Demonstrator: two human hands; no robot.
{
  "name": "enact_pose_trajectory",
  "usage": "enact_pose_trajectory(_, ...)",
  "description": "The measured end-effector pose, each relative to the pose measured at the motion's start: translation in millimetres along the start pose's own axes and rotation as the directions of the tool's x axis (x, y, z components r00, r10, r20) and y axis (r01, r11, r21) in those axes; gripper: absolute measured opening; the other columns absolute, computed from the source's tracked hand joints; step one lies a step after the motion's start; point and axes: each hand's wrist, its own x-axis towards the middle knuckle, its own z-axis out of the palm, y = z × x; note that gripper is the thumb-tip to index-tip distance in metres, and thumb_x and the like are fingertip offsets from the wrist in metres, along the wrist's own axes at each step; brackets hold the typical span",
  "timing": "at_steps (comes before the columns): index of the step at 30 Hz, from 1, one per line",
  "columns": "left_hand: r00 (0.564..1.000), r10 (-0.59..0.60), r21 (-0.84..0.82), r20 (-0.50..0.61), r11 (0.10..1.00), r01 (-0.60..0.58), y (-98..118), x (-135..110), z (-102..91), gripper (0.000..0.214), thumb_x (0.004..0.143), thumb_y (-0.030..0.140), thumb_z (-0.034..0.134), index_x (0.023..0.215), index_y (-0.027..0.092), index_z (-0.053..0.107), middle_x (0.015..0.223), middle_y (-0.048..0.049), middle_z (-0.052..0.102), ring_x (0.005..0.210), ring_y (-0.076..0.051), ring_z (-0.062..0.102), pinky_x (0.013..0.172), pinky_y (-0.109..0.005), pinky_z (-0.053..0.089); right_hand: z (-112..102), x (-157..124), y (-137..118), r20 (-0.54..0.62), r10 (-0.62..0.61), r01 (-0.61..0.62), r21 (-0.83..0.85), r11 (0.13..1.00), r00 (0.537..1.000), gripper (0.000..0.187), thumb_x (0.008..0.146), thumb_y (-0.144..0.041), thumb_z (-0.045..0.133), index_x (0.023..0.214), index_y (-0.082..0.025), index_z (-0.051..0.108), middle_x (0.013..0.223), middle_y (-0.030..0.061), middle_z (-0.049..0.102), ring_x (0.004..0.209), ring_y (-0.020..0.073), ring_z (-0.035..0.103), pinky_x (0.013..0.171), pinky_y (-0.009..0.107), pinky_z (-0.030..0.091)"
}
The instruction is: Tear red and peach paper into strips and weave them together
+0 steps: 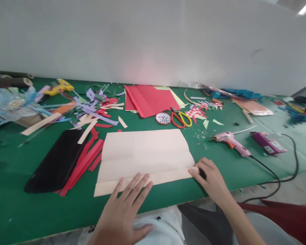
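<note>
Cream paper (145, 148): likely light, creases easily; best held by edges. Left hand (122, 211) fingers spread on near edge; right hand (211, 178) fingers pinching right corner.

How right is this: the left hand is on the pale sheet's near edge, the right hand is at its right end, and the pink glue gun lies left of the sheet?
One slip: the pink glue gun lies right of the pale sheet, as the head view shows. The left hand and right hand are as you say.
</note>
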Motion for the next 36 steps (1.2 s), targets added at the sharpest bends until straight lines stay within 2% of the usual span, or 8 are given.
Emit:
enact_pose_trajectory(7,0.999,-0.038,0.032,-0.003,0.999,0.038,-14,-20,-7.6,0.076,0.078,0.067,0.032,0.140,0.025,0.020,0.137,-0.0023,0.042,0.124,-0.023,0.036,0.104,-0.037,0.013,5,-6,-4,-0.100,-0.022,0.008,-0.141,0.990,0.995,0.025,0.089,-0.039,0.038,0.087,-0.018,0.053,0.080,0.0060,0.057,0.075,0.0204,0.051,0.073,0.036,0.041)
enact_pose_trajectory(11,0.993,-0.093,0.033,0.078,0.995,0.090,-11,-22,-6.3,0.077,0.076,0.070,0.031,0.140,0.030,0.016,0.140,-0.0018,0.037,0.126,-0.027,0.031,0.104,-0.048,0.005,11,-13,-37,-0.210,-0.127,0.037,-0.386,0.922,0.969,0.033,0.090,-0.022,0.031,0.118,-0.017,0.048,0.109,0.0123,0.059,0.103,0.0270,0.050,0.096,0.051,0.025)
enact_pose_trajectory(14,0.986,-0.125,0.030,0.108,0.992,0.122,-9,-21,-6.4,0.075,0.076,0.069,0.033,0.139,0.032,0.018,0.141,-0.0015,0.036,0.127,-0.030,0.029,0.102,-0.054,0.009,19,-18,-75,-0.042,-0.377,0.343,-0.334,0.878,0.925,0.042,0.090,-0.019,0.032,0.130,-0.022,0.039,0.132,0.0064,0.047,0.124,0.0224,0.037,0.101,0.041,0.025)
enact_pose_trajectory(16,0.989,-0.118,0.028,0.093,0.993,0.116,-9,-21,-7.3,0.073,0.076,0.068,0.034,0.138,0.032,0.022,0.140,-0.0015,0.037,0.127,-0.032,0.029,0.101,-0.054,0.013,24,-21,-98,0.167,-0.514,0.540,-0.204,0.817,0.841,0.052,0.089,-0.037,0.036,0.138,-0.021,0.028,0.142,0.0016,0.034,0.130,0.0207,0.028,0.103,0.037,0.027)
enact_pose_trajectory(19,0.991,-0.115,0.030,0.071,0.993,0.113,-8,-21,-8.8,0.071,0.078,0.067,0.033,0.138,0.031,0.023,0.140,-0.0011,0.037,0.127,-0.032,0.028,0.101,-0.055,0.011,28,-25,-114,0.289,-0.555,0.601,-0.101,0.793,0.780,0.072,0.086,-0.055,0.032,0.142,-0.015,0.013,0.147,0.0019,0.018,0.134,0.0195,0.018,0.107,0.038,0.022)
enact_pose_trajectory(25,0.983,-0.134,0.023,0.128,0.991,0.132,-7,-20,-12.4,0.074,0.076,0.068,0.035,0.139,0.032,0.018,0.142,0.0000,0.034,0.127,-0.033,0.028,0.101,-0.057,0.007,22,-32,-92,0.322,-0.423,0.482,-0.129,0.866,0.847,0.083,0.080,-0.061,0.036,0.143,-0.014,0.009,0.148,0.0045,0.011,0.134,0.0222,0.018,0.108,0.039,0.020)
enact_pose_trajectory(32,0.976,-0.139,0.026,0.168,0.990,0.137,-8,-19,-13.5,0.076,0.075,0.068,0.037,0.139,0.033,0.017,0.143,-0.0003,0.032,0.129,-0.033,0.025,0.101,-0.056,0.011,10,-44,-42,0.178,-0.275,0.318,-0.300,0.899,0.945,0.077,0.081,-0.043,0.044,0.143,-0.014,0.008,0.145,0.0079,0.024,0.131,0.0242,0.028,0.104,0.043,0.026)
enact_pose_trajectory(36,0.974,-0.170,0.043,0.152,0.985,0.165,-14,-28,-14.0,0.074,0.076,0.069,0.033,0.139,0.033,0.019,0.142,-0.0006,0.033,0.129,-0.033,0.025,0.102,-0.054,0.012,5,-50,-25,0.142,-0.229,0.265,-0.350,0.898,0.963,0.073,0.083,-0.040,0.042,0.143,-0.017,0.008,0.144,0.0075,0.028,0.130,0.0235,0.031,0.103,0.044,0.027)
